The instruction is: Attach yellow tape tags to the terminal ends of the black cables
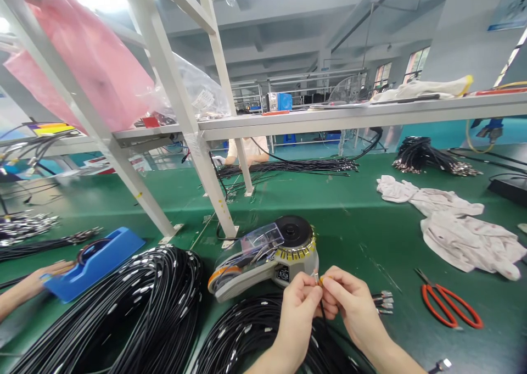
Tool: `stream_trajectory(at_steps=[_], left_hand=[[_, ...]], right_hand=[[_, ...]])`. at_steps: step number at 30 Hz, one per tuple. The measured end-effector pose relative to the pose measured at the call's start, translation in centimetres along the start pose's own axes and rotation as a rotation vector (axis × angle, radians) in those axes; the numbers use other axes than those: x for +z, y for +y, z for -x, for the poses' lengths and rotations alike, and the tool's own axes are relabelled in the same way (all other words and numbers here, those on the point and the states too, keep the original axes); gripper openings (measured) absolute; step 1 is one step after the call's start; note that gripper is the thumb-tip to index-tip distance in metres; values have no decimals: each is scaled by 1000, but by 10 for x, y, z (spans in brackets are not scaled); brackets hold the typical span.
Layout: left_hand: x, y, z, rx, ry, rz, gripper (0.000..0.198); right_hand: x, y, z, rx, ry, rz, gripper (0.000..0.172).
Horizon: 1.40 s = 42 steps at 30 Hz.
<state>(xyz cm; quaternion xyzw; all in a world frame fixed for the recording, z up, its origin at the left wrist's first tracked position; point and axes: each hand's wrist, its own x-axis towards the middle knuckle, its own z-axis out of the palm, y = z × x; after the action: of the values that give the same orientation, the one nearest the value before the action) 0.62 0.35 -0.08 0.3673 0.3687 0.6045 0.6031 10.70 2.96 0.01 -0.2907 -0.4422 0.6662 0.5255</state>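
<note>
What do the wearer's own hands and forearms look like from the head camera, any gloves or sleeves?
The left hand and right hand are both ungloved. The visible forearms are bare too: no sleeve, cuff, watch or bracelet shows on either.

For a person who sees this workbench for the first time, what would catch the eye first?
A newcomer would probably notice the large pink plastic bag at upper left. Next comes the coil of black cables at lower left, beside a blue tape dispenser. At lower centre, the wearer's left hand and right hand hold a black cable.
</note>
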Motion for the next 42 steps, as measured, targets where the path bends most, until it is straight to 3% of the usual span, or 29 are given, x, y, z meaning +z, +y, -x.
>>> stream_trajectory(at_steps=[15, 23, 27, 32, 34, 38, 42], left_hand=[[0, -4, 1, 35, -24, -90, 19], [-2, -11, 5, 165, -90, -193, 25], [-5, -16, 8, 195, 27, -167, 28], [-5, -7, 11, 183, 113, 19, 33], [-3, -2, 10, 115, 85, 82, 32], [1, -2, 5, 36, 41, 124, 29], [2, -7, 4, 20, 20, 145, 28]], right_hand=[[-4, 11, -2, 0, 26, 5, 24], [2, 12, 8, 3, 23, 30, 21], [5, 16, 10, -52, 10, 50, 14], [-4, 16, -3, 9, 138, -11, 19], [-7, 9, -5, -15, 95, -21, 22], [-6, -7, 0, -91, -117, 75, 29], [-5, -16, 3, -39, -85, 227, 15]])
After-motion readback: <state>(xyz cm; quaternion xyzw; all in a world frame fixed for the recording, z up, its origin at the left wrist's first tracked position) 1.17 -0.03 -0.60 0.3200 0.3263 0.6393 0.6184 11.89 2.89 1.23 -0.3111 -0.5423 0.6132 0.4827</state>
